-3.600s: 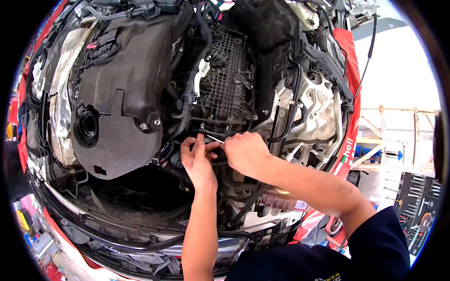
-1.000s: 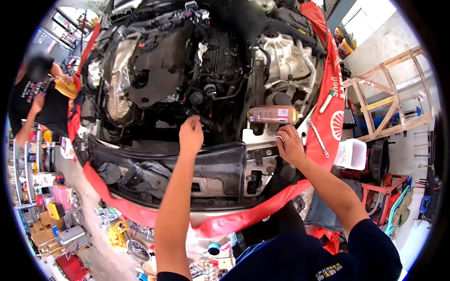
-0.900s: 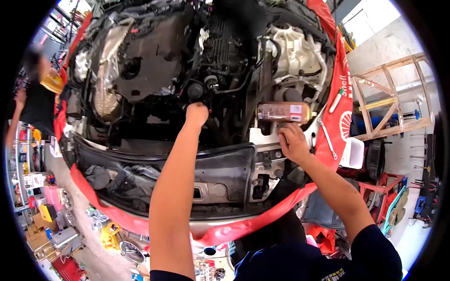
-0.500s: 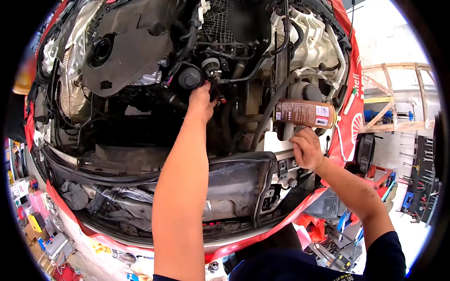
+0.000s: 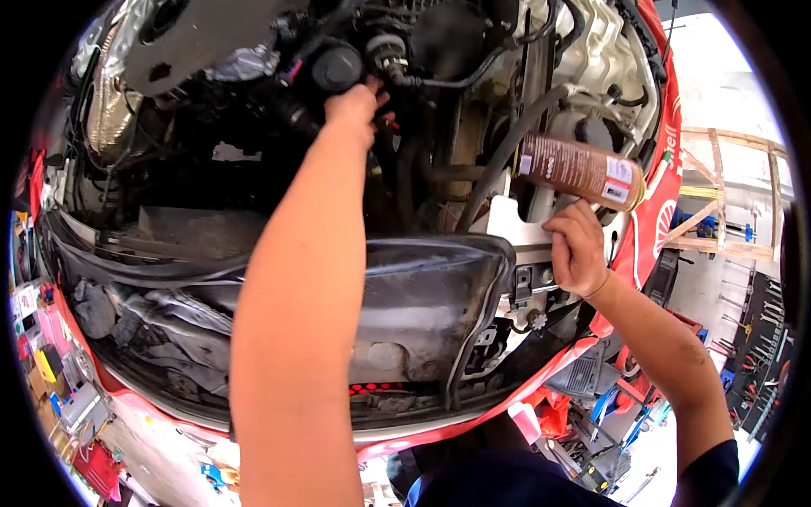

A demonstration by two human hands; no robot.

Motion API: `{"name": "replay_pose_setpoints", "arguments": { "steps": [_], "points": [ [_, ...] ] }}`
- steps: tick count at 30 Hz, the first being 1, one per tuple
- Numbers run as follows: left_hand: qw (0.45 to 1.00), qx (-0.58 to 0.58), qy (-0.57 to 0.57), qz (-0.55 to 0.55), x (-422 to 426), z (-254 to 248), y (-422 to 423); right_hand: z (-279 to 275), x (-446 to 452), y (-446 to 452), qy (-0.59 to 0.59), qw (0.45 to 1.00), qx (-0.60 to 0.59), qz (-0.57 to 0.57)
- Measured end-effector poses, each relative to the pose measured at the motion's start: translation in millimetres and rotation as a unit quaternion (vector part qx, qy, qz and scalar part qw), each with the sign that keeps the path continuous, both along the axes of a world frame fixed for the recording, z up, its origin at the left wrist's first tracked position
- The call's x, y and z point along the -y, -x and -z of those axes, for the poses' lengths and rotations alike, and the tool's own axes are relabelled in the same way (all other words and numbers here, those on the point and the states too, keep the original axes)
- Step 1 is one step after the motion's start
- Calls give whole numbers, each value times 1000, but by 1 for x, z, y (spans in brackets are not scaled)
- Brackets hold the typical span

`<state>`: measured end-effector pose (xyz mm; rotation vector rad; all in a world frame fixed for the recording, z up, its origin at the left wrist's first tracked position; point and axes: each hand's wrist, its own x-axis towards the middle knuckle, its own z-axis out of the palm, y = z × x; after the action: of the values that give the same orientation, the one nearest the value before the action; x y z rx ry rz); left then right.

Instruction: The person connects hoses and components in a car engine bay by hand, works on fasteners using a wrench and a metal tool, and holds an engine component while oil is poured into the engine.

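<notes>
My left hand (image 5: 353, 110) reaches deep into the car's engine bay, beside a round black cap (image 5: 336, 68) and below a hose fitting (image 5: 389, 52). Its fingers are bent together, and the fingertips are partly hidden among dark parts. A small red piece (image 5: 391, 123) shows just right of them. At the right, my right hand (image 5: 579, 249) rests with curled fingers on the edge of a pale metal panel (image 5: 504, 221). Just above that hand, a brown aerosol can (image 5: 579, 171) lies on its side across the engine bay's front corner.
A black engine cover (image 5: 203, 42) sits at the upper left. A thick black hose (image 5: 507, 152) runs beside the can. Red protective cloth (image 5: 667, 190) drapes the car's edge. Hand tools hang on a dark board (image 5: 756, 363), near a wooden frame (image 5: 718, 194).
The view has shifted, so the engine bay appears higher and the can further right. My left hand stays beside the black cap, and my right hand stays on the panel edge.
</notes>
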<state>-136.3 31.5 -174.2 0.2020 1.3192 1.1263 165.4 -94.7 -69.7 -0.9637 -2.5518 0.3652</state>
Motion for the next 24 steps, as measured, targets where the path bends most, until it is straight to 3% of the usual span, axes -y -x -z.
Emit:
{"name": "replay_pose_setpoints", "arguments": {
  "steps": [3,5,7,11,19,24],
  "points": [
    [997,75,-30,3,-2,12,4,-2,1,2,-7,1000,1,-8],
    [997,66,-30,18,-3,16,2,0,3,1,0,1000,-4,1],
    [991,115,-38,-53,-7,13,-4,2,4,2,-10,1000,-12,4],
    [982,151,-74,-86,-6,18,-5,1,8,1,-22,999,-25,15],
    [981,164,-66,-79,1,7,-5,1,3,2,-12,1000,-27,1],
    [994,90,-55,-43,7,0,-10,-1,2,2,0,1000,-15,1]
  ]
}}
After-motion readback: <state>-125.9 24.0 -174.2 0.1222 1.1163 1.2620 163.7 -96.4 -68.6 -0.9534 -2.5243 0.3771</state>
